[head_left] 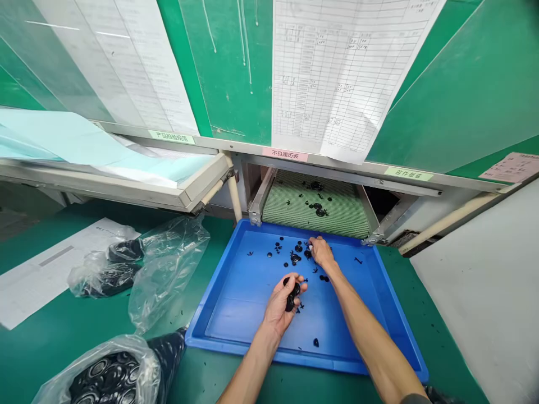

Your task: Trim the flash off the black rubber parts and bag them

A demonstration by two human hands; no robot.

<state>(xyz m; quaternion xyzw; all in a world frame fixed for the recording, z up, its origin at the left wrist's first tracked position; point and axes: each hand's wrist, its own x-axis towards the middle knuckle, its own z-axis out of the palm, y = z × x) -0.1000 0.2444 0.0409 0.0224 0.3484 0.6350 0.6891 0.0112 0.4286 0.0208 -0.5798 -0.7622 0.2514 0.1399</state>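
My left hand (281, 303) is over the middle of a blue plastic tray (219, 297), shut on a few black rubber parts (291, 295). My right hand (321, 252) is further in, its fingertips low among the small black parts (297, 252) scattered near the tray's far side. I cannot tell whether those fingers pinch anything. A few more black pieces lie loose on the tray floor, with one (315, 342) near the front.
A green mesh conveyor belt (315, 205) carrying black parts ends just behind the tray. To the left, clear plastic bags (105, 376) hold black rubber rings, beside a paper sheet (42, 275). Printed record sheets (337, 73) hang on the green panels above.
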